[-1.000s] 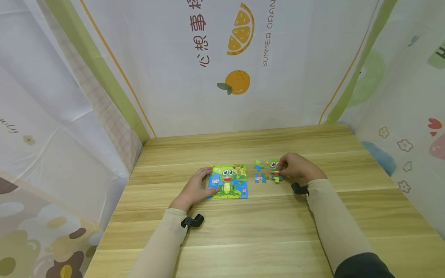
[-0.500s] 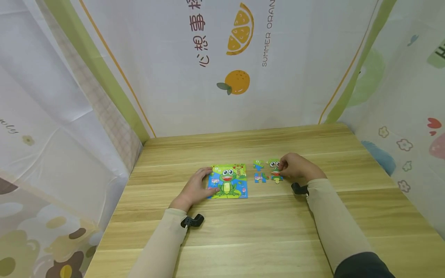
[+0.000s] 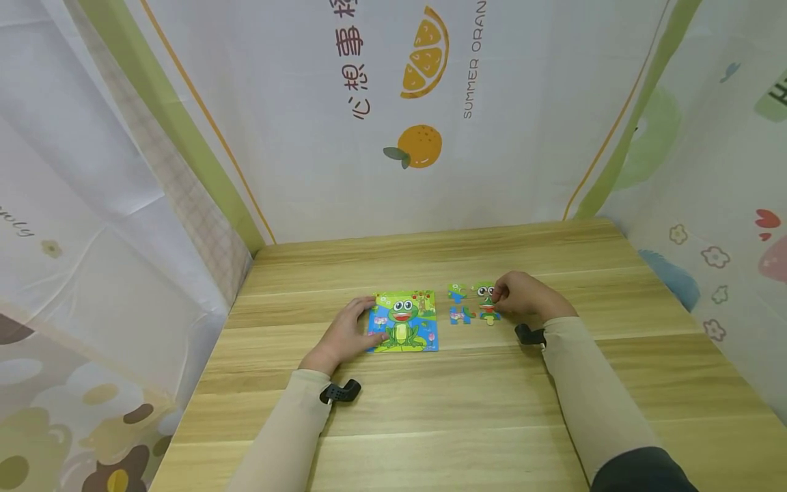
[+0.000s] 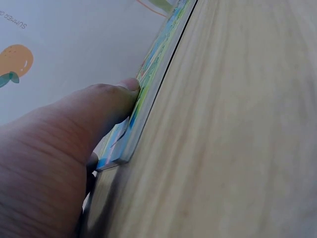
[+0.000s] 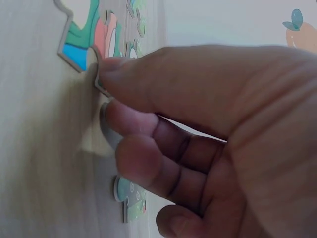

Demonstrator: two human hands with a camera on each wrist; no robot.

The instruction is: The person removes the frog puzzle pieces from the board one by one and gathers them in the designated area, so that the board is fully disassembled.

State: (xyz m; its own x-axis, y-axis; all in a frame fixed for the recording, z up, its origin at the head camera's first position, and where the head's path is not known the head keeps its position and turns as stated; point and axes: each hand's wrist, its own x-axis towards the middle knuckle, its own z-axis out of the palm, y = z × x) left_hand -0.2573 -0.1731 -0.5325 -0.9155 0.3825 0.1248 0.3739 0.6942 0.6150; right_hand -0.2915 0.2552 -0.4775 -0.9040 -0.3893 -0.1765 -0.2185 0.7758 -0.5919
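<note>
In the head view a square frog picture board [image 3: 410, 333] lies flat on the table. My left hand [image 3: 341, 336] holds its left side, the thumb lying on the printed face and the fingers along the far left edge. To the right of the board are several jigsaw pieces. My right hand [image 3: 527, 298] pinches at the right edge of the joined frog pieces [image 3: 488, 317], above which the eyes piece [image 3: 484, 291] sits. In the right wrist view the thumb touches a piece's edge [image 5: 102, 84]; the index fingertip is close under it. The fingers partly hide the pieces.
Two more jigsaw pieces, one green and blue [image 3: 457, 294] and one with a pink flower [image 3: 460, 315], lie between the board and the frog pieces. The wooden table [image 3: 418, 424] meets a printed cloth [image 3: 504, 171] at its back and sides.
The frog pieces under my right fingertips have shifted very slightly. Both hands otherwise stay where they were, and the board has not moved.
</note>
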